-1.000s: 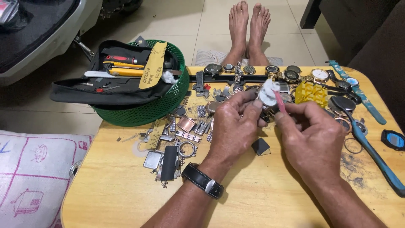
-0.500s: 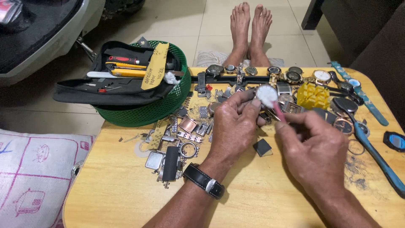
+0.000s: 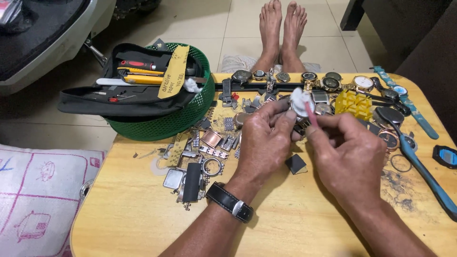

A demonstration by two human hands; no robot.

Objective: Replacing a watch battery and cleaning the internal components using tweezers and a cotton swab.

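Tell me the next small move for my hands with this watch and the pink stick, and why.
Probably keep the left hand steady and stroke the pink stick in the right hand across the watch case: its tip already meets the white wad on the case, held above the table.

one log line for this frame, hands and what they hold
left hand: holds watch case | right hand: pink stick on case | surface: wooden table | nearby: yellow case holder, green basket

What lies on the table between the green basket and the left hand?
In the head view, between the green basket and the left hand lies a scatter of loose watch parts: metal cases, bracelet links and a ring.
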